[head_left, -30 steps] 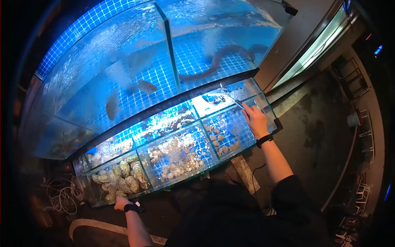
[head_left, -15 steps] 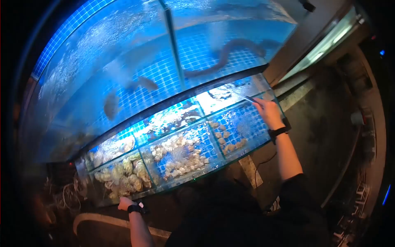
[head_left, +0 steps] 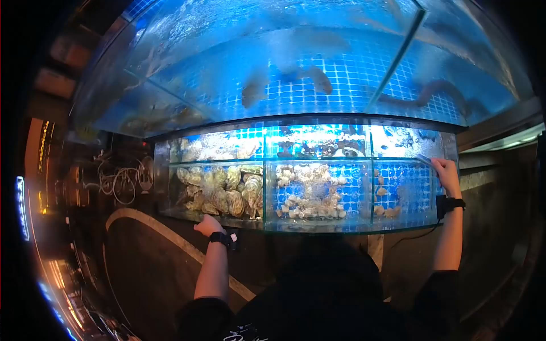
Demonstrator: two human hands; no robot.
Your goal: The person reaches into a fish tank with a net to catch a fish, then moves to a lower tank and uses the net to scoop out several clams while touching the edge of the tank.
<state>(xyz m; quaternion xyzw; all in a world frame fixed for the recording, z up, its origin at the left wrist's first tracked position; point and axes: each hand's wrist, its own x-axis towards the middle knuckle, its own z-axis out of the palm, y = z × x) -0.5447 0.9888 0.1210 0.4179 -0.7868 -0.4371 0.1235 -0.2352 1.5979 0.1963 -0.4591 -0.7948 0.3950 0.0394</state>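
My right hand point(head_left: 446, 174) is closed round the end of a thin pale tool point(head_left: 424, 159) over the right end of the low glass tank point(head_left: 307, 227). The tool points left toward the back right compartment; what it is cannot be made out. Near the front left edge of that tank is my left hand point(head_left: 209, 225), fingers curled; whether it touches the glass or holds anything is unclear. Large oysters point(head_left: 235, 202) fill the front left compartment beside it. Smaller shellfish point(head_left: 313, 196) lie in the middle one, and a few shells point(head_left: 389, 212) in the front right one.
Behind the low tank stands a large blue-lit tank point(head_left: 273, 108) with fish point(head_left: 254, 88) and a long eel-like animal point(head_left: 441, 91). Coiled cables point(head_left: 125, 184) hang at the left. A dark cable point(head_left: 418, 235) runs below the tank's right end.
The view has turned left and levelled, so the tanks look straighter. My right hand still grips the tool, which now reaches less far over the back right compartment. My left hand stays near the front edge.
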